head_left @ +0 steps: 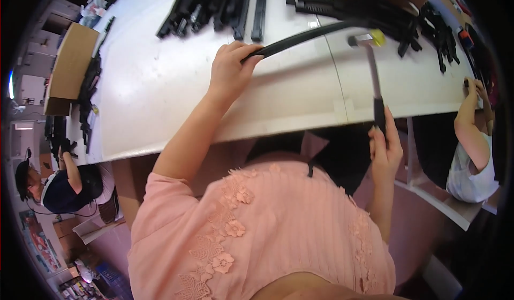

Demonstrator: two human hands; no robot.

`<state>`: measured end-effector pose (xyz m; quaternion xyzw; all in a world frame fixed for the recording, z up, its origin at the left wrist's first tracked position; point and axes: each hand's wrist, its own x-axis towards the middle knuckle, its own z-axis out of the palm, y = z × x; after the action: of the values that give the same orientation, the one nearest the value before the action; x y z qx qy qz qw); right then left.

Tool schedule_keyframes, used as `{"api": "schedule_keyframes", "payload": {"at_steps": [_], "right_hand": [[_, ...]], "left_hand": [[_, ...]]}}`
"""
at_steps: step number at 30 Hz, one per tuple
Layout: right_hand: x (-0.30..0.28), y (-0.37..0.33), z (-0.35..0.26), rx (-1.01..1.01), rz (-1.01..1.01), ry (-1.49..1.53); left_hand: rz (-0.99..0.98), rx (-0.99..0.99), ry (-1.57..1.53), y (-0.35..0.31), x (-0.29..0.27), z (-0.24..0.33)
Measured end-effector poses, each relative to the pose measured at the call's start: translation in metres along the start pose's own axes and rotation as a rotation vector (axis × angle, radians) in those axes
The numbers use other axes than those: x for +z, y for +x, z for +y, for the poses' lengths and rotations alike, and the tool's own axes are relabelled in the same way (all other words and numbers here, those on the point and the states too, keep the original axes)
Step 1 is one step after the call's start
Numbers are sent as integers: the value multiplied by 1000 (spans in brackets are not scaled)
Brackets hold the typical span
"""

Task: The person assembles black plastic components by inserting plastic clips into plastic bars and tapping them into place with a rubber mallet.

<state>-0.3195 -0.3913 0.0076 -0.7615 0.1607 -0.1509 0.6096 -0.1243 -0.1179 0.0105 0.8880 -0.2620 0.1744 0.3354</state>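
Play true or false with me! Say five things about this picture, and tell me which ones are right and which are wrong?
1. The left hand holds a long black strip. True.
2. The right hand is empty. False: it holds a hammer by its black grip.
3. One end of the hammer's head is yellow. True.
4. The table is dark green. False: its top is white.
5. The two hands are touching each other. False: they are well apart, one on the strip and one on the hammer.
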Motion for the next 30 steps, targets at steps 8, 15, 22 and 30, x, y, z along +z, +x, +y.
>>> {"api": "schedule_keyframes", "payload": {"at_steps": [8, 15, 22, 30], "right_hand": [[-33, -15, 24, 90, 128, 99], [-47, -25, 33, 128, 223, 207], [-68, -28, 53, -21, 328, 275], [-74, -45, 47, 45, 351, 321]], "left_hand": [[406, -291, 96, 110, -44, -101], [8, -465, 583, 162, -44, -134], [-56, 162, 61, 168, 81, 10], [-169, 504, 99, 138, 229, 190]]}}
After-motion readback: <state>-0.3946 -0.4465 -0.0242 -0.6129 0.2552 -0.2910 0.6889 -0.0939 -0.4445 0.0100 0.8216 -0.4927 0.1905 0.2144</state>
